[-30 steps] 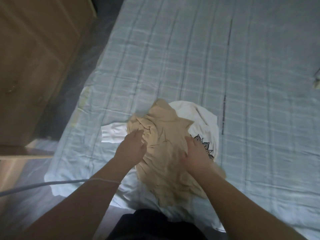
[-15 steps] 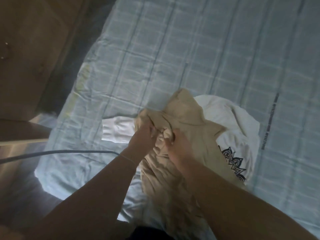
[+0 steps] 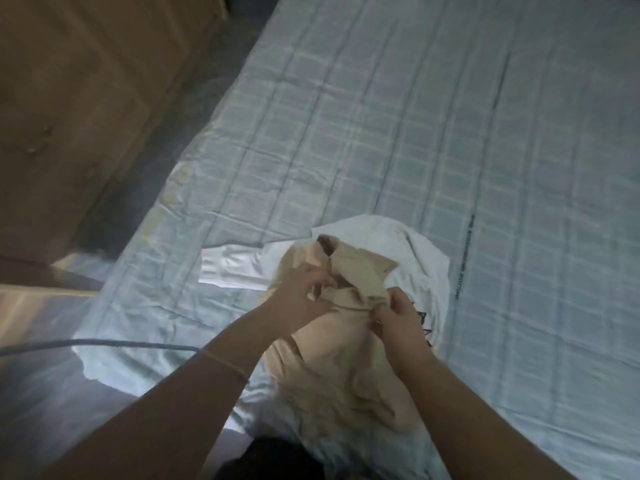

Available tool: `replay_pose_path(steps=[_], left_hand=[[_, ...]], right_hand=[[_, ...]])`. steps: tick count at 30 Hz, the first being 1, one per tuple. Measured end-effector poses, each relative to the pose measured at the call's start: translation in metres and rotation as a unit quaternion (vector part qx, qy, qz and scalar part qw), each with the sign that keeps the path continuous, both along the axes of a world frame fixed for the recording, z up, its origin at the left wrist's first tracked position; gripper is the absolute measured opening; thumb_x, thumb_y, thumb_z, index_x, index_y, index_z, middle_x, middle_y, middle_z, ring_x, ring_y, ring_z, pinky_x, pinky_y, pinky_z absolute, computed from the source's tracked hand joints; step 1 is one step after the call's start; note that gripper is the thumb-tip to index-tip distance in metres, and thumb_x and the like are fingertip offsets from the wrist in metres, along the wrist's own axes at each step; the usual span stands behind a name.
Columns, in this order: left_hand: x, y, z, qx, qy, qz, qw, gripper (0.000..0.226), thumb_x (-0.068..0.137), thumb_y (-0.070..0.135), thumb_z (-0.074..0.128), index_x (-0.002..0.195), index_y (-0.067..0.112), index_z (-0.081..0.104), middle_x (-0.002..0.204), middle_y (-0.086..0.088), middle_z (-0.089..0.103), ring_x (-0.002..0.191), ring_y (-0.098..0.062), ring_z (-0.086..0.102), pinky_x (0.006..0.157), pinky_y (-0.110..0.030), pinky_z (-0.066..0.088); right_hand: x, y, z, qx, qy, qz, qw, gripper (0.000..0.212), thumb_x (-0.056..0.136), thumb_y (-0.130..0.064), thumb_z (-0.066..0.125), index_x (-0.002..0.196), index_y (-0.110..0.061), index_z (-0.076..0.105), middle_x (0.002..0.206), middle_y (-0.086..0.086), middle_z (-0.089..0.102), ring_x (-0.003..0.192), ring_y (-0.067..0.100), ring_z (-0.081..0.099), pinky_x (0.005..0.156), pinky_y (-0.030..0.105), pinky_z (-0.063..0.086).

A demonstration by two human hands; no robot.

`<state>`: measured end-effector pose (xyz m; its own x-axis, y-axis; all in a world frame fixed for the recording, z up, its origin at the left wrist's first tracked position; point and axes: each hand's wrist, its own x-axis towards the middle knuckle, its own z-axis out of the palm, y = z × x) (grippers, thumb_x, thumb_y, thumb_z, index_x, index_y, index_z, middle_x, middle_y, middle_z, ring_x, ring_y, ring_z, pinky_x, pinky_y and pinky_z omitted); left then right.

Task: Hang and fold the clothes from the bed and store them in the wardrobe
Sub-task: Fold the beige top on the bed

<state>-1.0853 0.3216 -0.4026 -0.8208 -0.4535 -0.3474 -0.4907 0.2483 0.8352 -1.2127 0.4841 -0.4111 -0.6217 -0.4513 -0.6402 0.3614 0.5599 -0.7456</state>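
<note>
The beige shirt point(image 3: 341, 344) was seen lying on the bed point(image 3: 381, 133), atop a white garment point(image 3: 408, 247), its length running toward the person. Its bunched upper edge was pinched by the left hand point(image 3: 299, 299) and right hand point(image 3: 398, 317), fingers closed on it, equally near.

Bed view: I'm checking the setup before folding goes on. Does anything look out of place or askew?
Mostly no. The beige garment is bunched, not flat, gripped by the left hand and right hand, and it lies on a white printed shirt. A dark cable crosses the bedsheet corner.
</note>
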Motion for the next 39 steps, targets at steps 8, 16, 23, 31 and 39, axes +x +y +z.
replay_pose_path(steps=[8,16,23,31,39], left_hand=[[-0.020,0.123,0.086,0.097,0.083,-0.021,0.992,0.034,0.079,-0.012,0.062,0.078,0.016,0.044,0.080,-0.005,0.045,0.071,-0.011,0.044,0.063,-0.025,0.038],[-0.040,0.302,0.163,0.102,0.026,-0.073,0.992,0.050,0.083,-0.008,0.064,0.124,0.020,0.062,0.119,-0.022,0.061,0.104,-0.028,0.064,0.072,-0.028,0.059],[-0.079,0.390,0.271,-0.029,0.141,-0.137,0.980,0.010,0.080,0.016,0.071,0.085,0.017,0.062,0.083,0.008,0.064,0.078,-0.004,0.061,0.072,-0.030,0.052],[-0.115,0.433,0.374,-0.089,0.249,-0.140,0.954,0.015,0.094,0.013,0.061,0.085,0.025,0.058,0.079,0.021,0.062,0.075,0.006,0.057,0.067,-0.012,0.044],[-0.150,0.464,0.415,-0.025,0.236,0.008,0.971,0.029,0.093,0.024,0.060,0.118,0.022,0.048,0.099,-0.007,0.062,0.076,-0.015,0.066,0.053,-0.027,0.053]], right_hand=[[-0.005,0.125,0.064,-0.136,-0.029,-0.091,0.986,0.036,0.086,0.017,0.042,0.103,-0.009,0.060,0.090,0.005,0.074,0.084,0.021,0.070,0.074,0.037,0.056],[-0.018,0.312,0.157,-0.174,0.006,-0.060,0.983,0.049,0.089,0.017,0.039,0.118,-0.015,0.060,0.114,0.008,0.070,0.103,0.023,0.068,0.087,0.042,0.058],[-0.053,0.404,0.257,-0.243,0.082,-0.060,0.965,0.043,0.090,0.014,0.040,0.115,-0.015,0.059,0.108,0.008,0.070,0.094,0.021,0.068,0.077,0.044,0.056],[-0.086,0.441,0.345,-0.159,0.340,0.052,0.926,0.028,0.102,-0.024,0.049,0.124,-0.016,0.063,0.120,0.002,0.067,0.110,0.013,0.060,0.096,0.031,0.045],[-0.083,0.456,0.397,-0.130,0.542,-0.049,0.829,0.021,0.089,-0.035,0.056,0.108,-0.043,0.054,0.101,-0.018,0.059,0.090,-0.007,0.057,0.071,0.014,0.046]])
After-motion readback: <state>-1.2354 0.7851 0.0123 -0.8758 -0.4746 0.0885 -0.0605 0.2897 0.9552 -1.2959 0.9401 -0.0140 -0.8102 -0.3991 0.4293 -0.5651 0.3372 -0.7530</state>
